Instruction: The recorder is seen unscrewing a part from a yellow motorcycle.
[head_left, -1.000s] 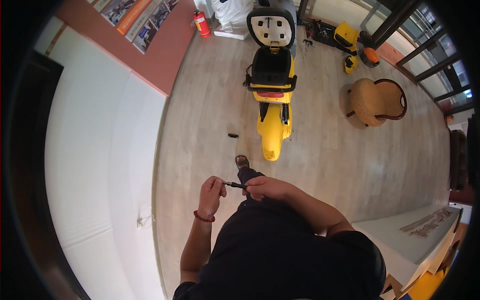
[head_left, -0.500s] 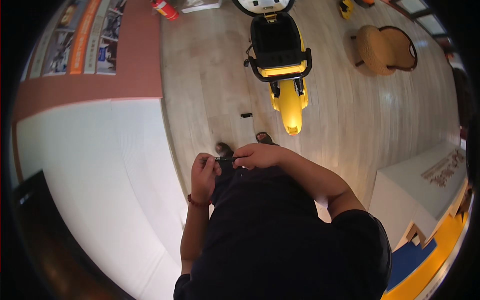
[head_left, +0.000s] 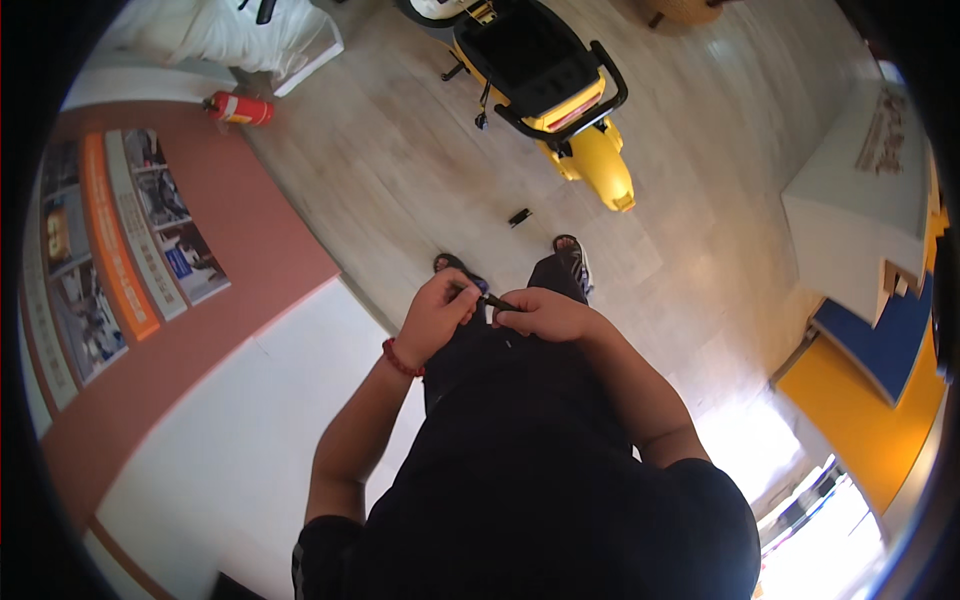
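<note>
Pale wood-plank floor all around in the head view, with a yellow scooter parked upright as the landmark. Just below the scooter's yellow tail, lying flat on the planks, a small dark object, apart from everything. Further down from the scooter, two shoes side by side. Left of the scooter, near the white wall base, a red fire extinguisher on its side. Well left and below that, a terracotta wall panel with posters.

Down from the scooter, at waist height against black clothing: left hand, red bead bracelet at the wrist, fingers curled in, pinching one end of a thin dark pen-like tool. Right hand clenched over the other end, knuckles up, thumb tucked under. Hands almost touching, tool bridging the gap between them, tilted slightly down to the right.
</note>
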